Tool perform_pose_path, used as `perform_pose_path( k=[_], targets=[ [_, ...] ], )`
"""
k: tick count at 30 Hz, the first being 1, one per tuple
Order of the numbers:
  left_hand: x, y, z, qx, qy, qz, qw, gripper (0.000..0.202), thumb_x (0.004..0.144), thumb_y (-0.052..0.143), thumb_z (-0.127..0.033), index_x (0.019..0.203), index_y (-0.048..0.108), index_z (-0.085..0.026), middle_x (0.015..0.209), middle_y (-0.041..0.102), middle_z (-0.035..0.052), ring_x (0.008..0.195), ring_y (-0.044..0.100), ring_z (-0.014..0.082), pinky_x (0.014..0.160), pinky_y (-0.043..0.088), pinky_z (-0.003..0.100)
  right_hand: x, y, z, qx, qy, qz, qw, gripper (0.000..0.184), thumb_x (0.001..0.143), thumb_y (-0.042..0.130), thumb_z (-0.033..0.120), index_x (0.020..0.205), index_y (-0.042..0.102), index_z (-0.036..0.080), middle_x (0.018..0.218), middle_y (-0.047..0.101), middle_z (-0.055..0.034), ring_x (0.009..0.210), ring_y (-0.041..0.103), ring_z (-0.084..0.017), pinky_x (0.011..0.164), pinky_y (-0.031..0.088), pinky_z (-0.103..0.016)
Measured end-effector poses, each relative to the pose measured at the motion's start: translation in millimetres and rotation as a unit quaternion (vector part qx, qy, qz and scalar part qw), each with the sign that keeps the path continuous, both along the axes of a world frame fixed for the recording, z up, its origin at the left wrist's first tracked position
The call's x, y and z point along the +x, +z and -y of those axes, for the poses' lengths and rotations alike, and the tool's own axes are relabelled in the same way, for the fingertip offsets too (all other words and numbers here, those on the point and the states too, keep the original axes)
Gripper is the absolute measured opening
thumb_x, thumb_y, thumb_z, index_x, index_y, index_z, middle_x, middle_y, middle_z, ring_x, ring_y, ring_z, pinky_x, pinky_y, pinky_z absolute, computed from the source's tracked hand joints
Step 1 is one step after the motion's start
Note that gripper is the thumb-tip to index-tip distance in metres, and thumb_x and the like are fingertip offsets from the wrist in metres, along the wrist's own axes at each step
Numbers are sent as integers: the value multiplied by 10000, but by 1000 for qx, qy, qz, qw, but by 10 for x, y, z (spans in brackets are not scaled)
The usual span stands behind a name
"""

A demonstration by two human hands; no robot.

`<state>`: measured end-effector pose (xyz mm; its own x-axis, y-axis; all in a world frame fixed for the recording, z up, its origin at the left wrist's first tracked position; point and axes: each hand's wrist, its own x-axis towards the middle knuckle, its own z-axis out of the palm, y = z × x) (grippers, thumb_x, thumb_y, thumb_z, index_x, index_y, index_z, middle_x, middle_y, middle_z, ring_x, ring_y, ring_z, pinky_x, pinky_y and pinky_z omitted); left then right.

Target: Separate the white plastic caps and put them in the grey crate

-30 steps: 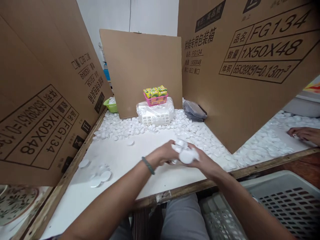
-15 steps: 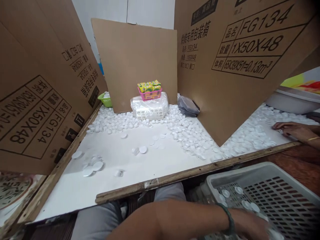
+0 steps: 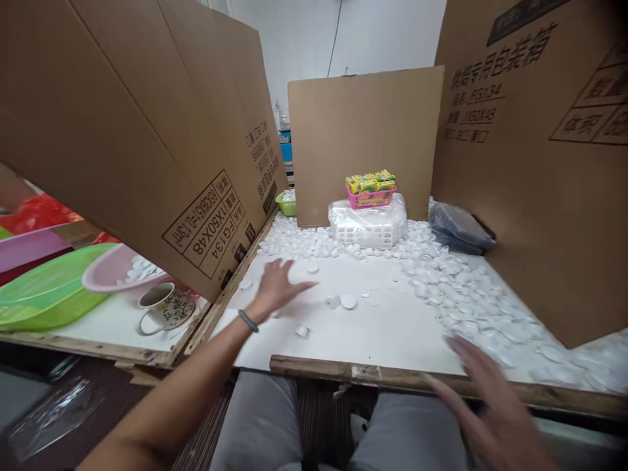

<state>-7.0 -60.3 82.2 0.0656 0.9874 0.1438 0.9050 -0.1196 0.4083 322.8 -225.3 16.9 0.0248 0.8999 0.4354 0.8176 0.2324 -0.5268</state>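
Note:
My left hand [image 3: 276, 285] lies palm down on the white table [image 3: 392, 333], fingers spread, near the left edge where a few loose white caps [image 3: 347, 301] are scattered. It holds nothing. My right hand [image 3: 483, 399] hovers over the wooden front rail [image 3: 373, 374], blurred by motion, fingers stretched out and empty. A thick heap of white caps [image 3: 466, 294] runs along the right side and the back of the table.
Cardboard sheets wall the table at the left [image 3: 147, 131], back [image 3: 363, 144] and right [image 3: 554, 150]. A pink basket [image 3: 370, 195] sits on a plastic-wrapped pack [image 3: 367, 226]. A dark bag [image 3: 458, 229] lies back right. A mug [image 3: 164, 306], pink bowl [image 3: 112, 271] and green tray [image 3: 49, 294] stand left.
My hands held a stack of caps over the table, went down to the grey crate at the right, and are now back empty. The view has swung left.

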Motion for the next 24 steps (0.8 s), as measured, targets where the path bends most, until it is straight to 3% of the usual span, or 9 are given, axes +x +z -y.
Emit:
perform_pose_path(
  k=[2, 4, 6, 8, 11, 15, 20, 24],
  targets=[
    [-568, -59, -186, -99, 34, -95, 990, 1107, 532, 556, -782, 1395, 303, -137, 1472, 193, 214, 1329, 146, 447, 1011, 245, 563, -372, 8, -485, -89, 79, 42, 992, 706, 785, 537, 541, 1396, 269, 313, 1492, 178, -53, 1349, 208, -299, 1053, 303, -467],
    [-957, -151, -293, -195, 2, -150, 969, 1222, 471, 568, -800, 1437, 184, -156, 1485, 125, 224, 1342, 99, 445, 1030, 207, 546, -735, 5, -935, -196, 149, 89, 965, 949, 651, 633, 614, 1428, 169, 329, 1525, 1, -37, 1377, 42, -345, 1073, 215, -515],
    [-1169, -254, -311, -257, -44, -168, 951, 1218, 489, 530, -816, 1448, 126, -184, 1491, 104, 217, 1355, 57, 425, 1046, 169, 538, -1038, -7, -1268, -279, 197, 127, 931, 1156, 516, 699, 651, 1439, 82, 327, 1524, -54, -47, 1371, -65, -361, 1082, 101, -549],
    [-1246, -364, -246, -270, -92, -164, 944, 1215, 468, 548, -814, 1447, 123, -233, 1501, 84, 191, 1361, 17, 414, 1052, 148, 537, -1275, -24, -1449, -311, 239, 136, 910, 1212, 481, 707, 663, 1438, 41, 333, 1525, -43, -44, 1372, -82, -341, 1088, 43, -525],
    [-1224, -538, -56, -210, -143, -144, 956, 1245, 380, 640, -776, 1432, 176, -298, 1502, 108, 157, 1350, 39, 428, 1039, 174, 539, -1548, -56, -1497, -291, 268, 115, 911, 1161, 477, 712, 662, 1429, 133, 336, 1519, 28, -63, 1372, 10, -328, 1081, 65, -495],
    [-1107, -700, 142, -92, -155, -111, 977, 1133, 420, 676, -728, 1399, 283, -315, 1401, 318, 147, 1248, 269, 416, 999, 245, 520, -1819, -105, -1446, -253, 254, 61, 931, 1061, 491, 756, 594, 1388, 273, 298, 1470, 170, -116, 1311, 185, -349, 1026, 205, -499],
    [-792, -661, 84, -92, -212, -44, 972, 919, 568, 682, -598, 1360, 355, -265, 1217, 473, 109, 1095, 459, 304, 937, 364, 388, -1964, -138, -1464, -247, 253, -4, 935, 988, 513, 820, 367, 1357, 314, 276, 1293, 398, -105, 1169, 405, -291, 944, 355, -414],
    [-411, -602, -61, -130, -238, 22, 962, 762, 601, 685, -371, 1303, 416, -243, 1177, 514, 77, 1024, 524, 261, 875, 420, 338, -1883, -101, -1484, -298, 233, -64, 924, 1129, 447, 835, 290, 1400, 231, 234, 1304, 368, -131, 1177, 413, -297, 957, 371, -396]
  ],
)
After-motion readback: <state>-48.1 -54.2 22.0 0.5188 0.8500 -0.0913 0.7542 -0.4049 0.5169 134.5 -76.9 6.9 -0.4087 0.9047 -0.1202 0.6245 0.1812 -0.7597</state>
